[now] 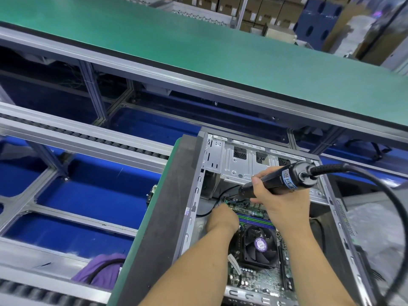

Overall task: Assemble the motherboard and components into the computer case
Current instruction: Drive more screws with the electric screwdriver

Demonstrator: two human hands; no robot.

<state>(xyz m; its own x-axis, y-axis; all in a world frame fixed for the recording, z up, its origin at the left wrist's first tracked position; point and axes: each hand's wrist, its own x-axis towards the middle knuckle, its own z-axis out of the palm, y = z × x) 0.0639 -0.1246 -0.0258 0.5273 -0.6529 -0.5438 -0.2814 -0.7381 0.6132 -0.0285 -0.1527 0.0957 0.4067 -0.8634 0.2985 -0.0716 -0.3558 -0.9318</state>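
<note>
The motherboard [262,277] lies flat inside the open computer case [242,164], which rests on its side on a dark pad [167,208] over the green-edged worktop [132,257] in the lower right of the view. Near the board's middle sits a black CPU cooler fan [260,246] with a purple round label, and just beyond it run the green and purple memory slots [254,218]. The right hand [280,197] grips a black electric screwdriver [280,177], its fingers wrapped round the barrel, the tool tilted so its tip points down and left at the far left corner of the board; a thick black cable [371,180] leaves the tool's rear end and loops away to the right. The left hand [223,217] reaches in beside the case's left wall, knuckles up, its fingertips down at the board's far corner just beside the screwdriver tip; they are hidden, so whether they pinch anything cannot be told. A thin black wire [212,206] curves across that corner. The case's silver drive cage [240,164] lies past the board. Left of the worktop run grey aluminium rails [88,138] with rollers over blue flooring, and a purple cloth [103,270] lies below them. A long green conveyor belt [198,51] crosses beyond, with cardboard boxes [260,7] stacked behind it.
</note>
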